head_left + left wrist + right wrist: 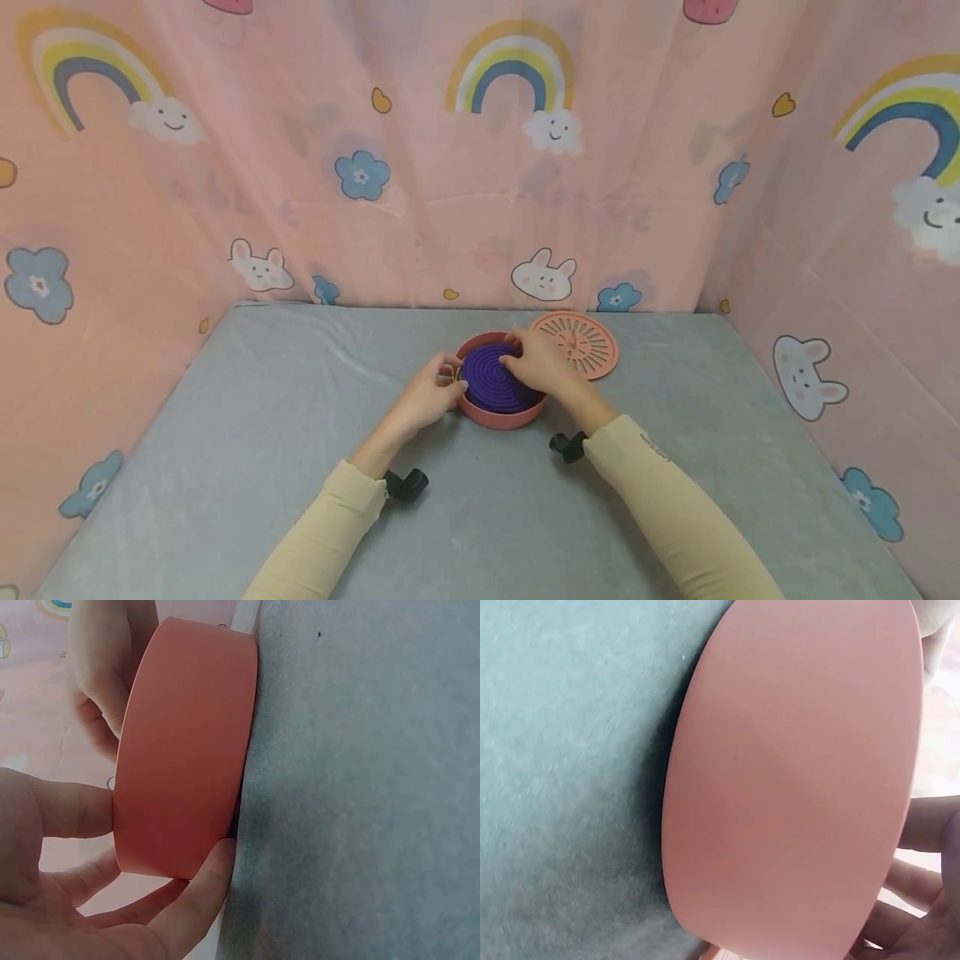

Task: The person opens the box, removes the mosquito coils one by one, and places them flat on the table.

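Note:
A round coral-pink mosquito coil box stands on the table, its side wall filling much of both wrist views. Inside it lies a purple spiral mosquito coil. My left hand grips the box's left side; in the left wrist view one finger meets the rim and another reaches low by the base. From the right, my right hand reaches over the box and pinches the coil near its far right edge, thumb over the purple face. The right wrist view hides these fingertips behind the box wall.
A slotted pink round lid lies just behind the box on the right, partly covered by my right hand. Grey cloth covers the table. A pink patterned curtain hangs along the back and both sides.

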`<state>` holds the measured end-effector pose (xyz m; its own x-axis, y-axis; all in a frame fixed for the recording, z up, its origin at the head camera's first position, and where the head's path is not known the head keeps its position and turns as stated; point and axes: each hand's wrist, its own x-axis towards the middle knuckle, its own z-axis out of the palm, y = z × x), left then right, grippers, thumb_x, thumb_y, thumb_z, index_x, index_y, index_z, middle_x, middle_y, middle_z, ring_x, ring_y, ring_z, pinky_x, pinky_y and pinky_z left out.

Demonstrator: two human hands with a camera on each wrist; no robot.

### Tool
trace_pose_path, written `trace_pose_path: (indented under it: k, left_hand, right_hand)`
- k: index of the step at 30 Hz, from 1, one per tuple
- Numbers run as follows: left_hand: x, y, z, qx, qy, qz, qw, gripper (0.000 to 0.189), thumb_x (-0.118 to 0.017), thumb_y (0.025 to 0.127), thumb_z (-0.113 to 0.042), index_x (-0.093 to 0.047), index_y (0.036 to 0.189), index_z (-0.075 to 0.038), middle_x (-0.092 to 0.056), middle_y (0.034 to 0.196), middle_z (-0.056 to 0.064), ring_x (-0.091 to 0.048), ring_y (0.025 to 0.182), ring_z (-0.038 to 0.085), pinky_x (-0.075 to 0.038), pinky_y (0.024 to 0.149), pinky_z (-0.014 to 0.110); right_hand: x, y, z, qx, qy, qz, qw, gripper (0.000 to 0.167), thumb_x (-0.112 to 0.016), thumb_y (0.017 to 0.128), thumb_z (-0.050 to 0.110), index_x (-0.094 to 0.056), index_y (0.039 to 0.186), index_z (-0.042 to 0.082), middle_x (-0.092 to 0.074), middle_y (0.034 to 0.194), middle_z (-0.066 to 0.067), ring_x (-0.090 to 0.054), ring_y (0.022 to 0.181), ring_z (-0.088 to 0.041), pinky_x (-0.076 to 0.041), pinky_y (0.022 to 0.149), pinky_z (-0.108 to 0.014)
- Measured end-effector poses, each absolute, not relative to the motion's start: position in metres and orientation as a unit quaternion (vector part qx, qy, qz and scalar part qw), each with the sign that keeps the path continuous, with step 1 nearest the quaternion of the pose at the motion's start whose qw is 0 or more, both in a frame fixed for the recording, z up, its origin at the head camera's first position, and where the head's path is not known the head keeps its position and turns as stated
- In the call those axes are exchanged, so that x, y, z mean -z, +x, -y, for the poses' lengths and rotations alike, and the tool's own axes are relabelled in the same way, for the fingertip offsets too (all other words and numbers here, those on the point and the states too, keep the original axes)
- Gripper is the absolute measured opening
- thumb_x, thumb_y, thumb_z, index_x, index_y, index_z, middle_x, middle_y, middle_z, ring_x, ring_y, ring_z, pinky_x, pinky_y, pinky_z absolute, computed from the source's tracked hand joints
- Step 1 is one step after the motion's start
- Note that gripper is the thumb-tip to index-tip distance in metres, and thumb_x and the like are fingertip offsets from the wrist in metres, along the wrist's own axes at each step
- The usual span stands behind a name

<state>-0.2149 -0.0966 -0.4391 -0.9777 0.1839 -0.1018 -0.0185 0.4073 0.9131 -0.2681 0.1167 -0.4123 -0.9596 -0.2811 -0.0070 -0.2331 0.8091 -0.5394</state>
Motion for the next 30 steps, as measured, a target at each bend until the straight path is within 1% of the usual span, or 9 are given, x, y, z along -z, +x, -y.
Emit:
trace_pose_path:
  k: [7, 14, 21, 22, 26, 27, 28, 29, 30]
  left_hand:
    - [0.440, -0.214, 0.096, -0.548, 0.057, -0.830, 0.087, 0.037, -0.062, 0.100, -0.015, -0.054, 0.135, -0.008, -0.051, 0.140, 0.021, -0.056, 0.128, 0.036, -0.056, 0.091, 0.044]
    - [0.440, -0.214, 0.095, -0.546, 0.053, -0.832, 0.088, 0.035, -0.062, 0.101, -0.016, -0.054, 0.135, -0.010, -0.050, 0.142, 0.020, -0.055, 0.129, 0.036, -0.056, 0.092, 0.043]
    - [0.441, -0.215, 0.095, -0.542, 0.051, -0.834, 0.086, 0.035, -0.062, 0.101, -0.017, -0.054, 0.134, -0.011, -0.050, 0.143, 0.019, -0.055, 0.130, 0.035, -0.056, 0.092, 0.043]
    - [0.441, -0.215, 0.095, -0.542, 0.051, -0.835, 0.086, 0.035, -0.062, 0.101, -0.017, -0.054, 0.134, -0.011, -0.050, 0.142, 0.019, -0.055, 0.130, 0.035, -0.056, 0.092, 0.043]
    - [0.441, -0.215, 0.095, -0.545, 0.047, -0.832, 0.089, 0.035, -0.063, 0.101, -0.017, -0.055, 0.134, -0.012, -0.050, 0.142, 0.018, -0.056, 0.129, 0.034, -0.057, 0.091, 0.042]
    - [0.441, -0.215, 0.095, -0.546, 0.046, -0.832, 0.090, 0.035, -0.063, 0.101, -0.017, -0.055, 0.134, -0.012, -0.051, 0.142, 0.017, -0.056, 0.128, 0.033, -0.057, 0.090, 0.041]
    - [0.441, -0.216, 0.095, -0.546, 0.046, -0.831, 0.091, 0.035, -0.063, 0.101, -0.017, -0.055, 0.134, -0.013, -0.051, 0.142, 0.017, -0.056, 0.128, 0.033, -0.057, 0.090, 0.041]
    - [0.441, -0.216, 0.095, -0.548, 0.045, -0.830, 0.092, 0.035, -0.063, 0.101, -0.017, -0.055, 0.135, -0.013, -0.051, 0.142, 0.017, -0.056, 0.128, 0.032, -0.058, 0.090, 0.040]
    - [0.441, -0.216, 0.095, -0.549, 0.044, -0.829, 0.093, 0.035, -0.063, 0.101, -0.017, -0.055, 0.135, -0.013, -0.051, 0.141, 0.017, -0.057, 0.127, 0.032, -0.058, 0.089, 0.040]
  right_hand:
    - [0.413, -0.266, -0.118, 0.291, -0.140, -0.945, 0.046, 0.039, -0.072, 0.095, 0.021, -0.064, 0.130, 0.005, -0.066, 0.124, -0.018, -0.061, 0.118, -0.034, -0.050, 0.100, -0.052]
    - [0.414, -0.265, -0.120, 0.322, -0.132, -0.936, 0.046, 0.037, -0.072, 0.095, 0.019, -0.065, 0.130, 0.007, -0.065, 0.124, -0.017, -0.061, 0.114, -0.034, -0.052, 0.096, -0.051]
    - [0.414, -0.269, -0.128, 0.385, -0.128, -0.913, 0.038, 0.030, -0.073, 0.093, 0.013, -0.068, 0.122, 0.006, -0.065, 0.119, -0.018, -0.061, 0.110, -0.034, -0.052, 0.094, -0.052]
    - [0.414, -0.269, -0.130, 0.391, -0.126, -0.911, 0.042, 0.029, -0.073, 0.093, 0.013, -0.068, 0.120, 0.006, -0.065, 0.118, -0.018, -0.061, 0.110, -0.035, -0.048, 0.099, -0.053]
    - [0.411, -0.270, -0.136, 0.408, -0.111, -0.904, 0.068, 0.024, -0.073, 0.093, 0.014, -0.069, 0.116, 0.006, -0.066, 0.120, -0.018, -0.060, 0.115, -0.036, -0.044, 0.105, -0.056]
    - [0.410, -0.270, -0.137, 0.411, -0.109, -0.902, 0.075, 0.023, -0.073, 0.093, 0.014, -0.070, 0.115, 0.006, -0.066, 0.121, -0.018, -0.059, 0.117, -0.036, -0.038, 0.110, -0.057]
    - [0.408, -0.270, -0.139, 0.412, -0.109, -0.901, 0.083, 0.023, -0.073, 0.094, 0.015, -0.070, 0.114, 0.006, -0.067, 0.122, -0.017, -0.058, 0.119, -0.036, -0.029, 0.115, -0.059]
    - [0.407, -0.271, -0.140, 0.411, -0.109, -0.901, 0.089, 0.022, -0.073, 0.094, 0.016, -0.071, 0.114, 0.007, -0.067, 0.123, -0.016, -0.057, 0.121, -0.035, -0.026, 0.117, -0.059]
    - [0.405, -0.270, -0.141, 0.410, -0.109, -0.901, 0.093, 0.021, -0.073, 0.093, 0.016, -0.072, 0.113, 0.008, -0.067, 0.124, -0.015, -0.056, 0.123, -0.036, -0.016, 0.120, -0.061]
